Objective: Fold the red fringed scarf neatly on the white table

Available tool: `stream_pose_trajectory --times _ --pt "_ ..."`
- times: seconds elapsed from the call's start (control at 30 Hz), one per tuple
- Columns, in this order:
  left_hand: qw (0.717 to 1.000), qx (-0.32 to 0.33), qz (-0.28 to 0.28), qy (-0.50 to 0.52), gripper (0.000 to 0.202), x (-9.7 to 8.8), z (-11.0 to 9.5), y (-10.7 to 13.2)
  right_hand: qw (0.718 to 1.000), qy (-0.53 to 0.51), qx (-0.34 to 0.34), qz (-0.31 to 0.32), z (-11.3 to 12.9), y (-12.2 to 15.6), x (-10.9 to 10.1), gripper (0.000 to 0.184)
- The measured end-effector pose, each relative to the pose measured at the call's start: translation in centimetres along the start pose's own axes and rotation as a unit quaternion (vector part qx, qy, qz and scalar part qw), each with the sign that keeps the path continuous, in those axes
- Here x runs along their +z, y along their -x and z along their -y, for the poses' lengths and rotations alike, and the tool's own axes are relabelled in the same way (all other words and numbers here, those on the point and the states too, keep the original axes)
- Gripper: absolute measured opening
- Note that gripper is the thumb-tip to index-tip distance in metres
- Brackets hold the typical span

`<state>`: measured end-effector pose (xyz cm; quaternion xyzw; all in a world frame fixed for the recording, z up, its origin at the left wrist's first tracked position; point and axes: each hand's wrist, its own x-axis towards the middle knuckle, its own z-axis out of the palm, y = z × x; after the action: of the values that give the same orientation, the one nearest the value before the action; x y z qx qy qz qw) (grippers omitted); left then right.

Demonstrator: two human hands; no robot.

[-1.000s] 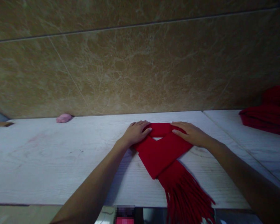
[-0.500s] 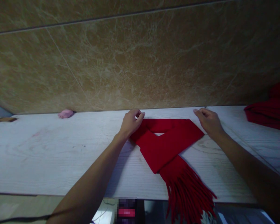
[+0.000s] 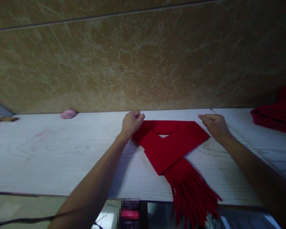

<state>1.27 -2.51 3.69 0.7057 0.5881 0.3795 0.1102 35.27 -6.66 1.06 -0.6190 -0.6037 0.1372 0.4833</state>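
A red scarf (image 3: 173,146) with a fringed end lies flat on the white board, folded into a loop whose ends cross. Its fringe (image 3: 193,190) spreads over the near edge, with some pale strands at the tips. My left hand (image 3: 132,123) is closed in a loose fist against the loop's upper left corner, partly covering it; no cloth shows between its fingers. Just off the right corner, my right hand (image 3: 214,126) is also curled closed, apart from the scarf and with nothing visible in it.
Folded dark red cloth (image 3: 275,117) lies at the far right. A small pink lump (image 3: 68,114) sits by the marbled tile wall (image 3: 138,63), which rises behind the white tabletop (image 3: 50,152). A brown piece (image 3: 8,119) is at the far left. Below the front edge hangs a dark cord (image 3: 26,220).
My left hand has shifted slightly left and its fingers have curled tighter. My right hand has also curled more. The scarf keeps its shape; the view has tilted slightly.
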Motion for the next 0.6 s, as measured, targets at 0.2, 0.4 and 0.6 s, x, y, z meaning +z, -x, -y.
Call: stream_pose_trajectory --times 0.2,0.4,0.6 --pt "0.996 -0.006 -0.016 -0.093 0.037 -0.4 0.1 0.0 1.000 0.004 -0.019 0.014 0.1 0.1 0.1 0.058" --pt "0.990 0.020 0.009 -0.137 0.026 -0.1 0.9 0.0 0.994 0.067 -0.074 0.034 0.2 0.3 0.4 0.060" --pt "0.979 0.016 0.065 -0.190 0.025 0.6 1.9 -0.1 0.983 0.095 -0.152 0.038 -0.6 -0.4 1.1 0.043"
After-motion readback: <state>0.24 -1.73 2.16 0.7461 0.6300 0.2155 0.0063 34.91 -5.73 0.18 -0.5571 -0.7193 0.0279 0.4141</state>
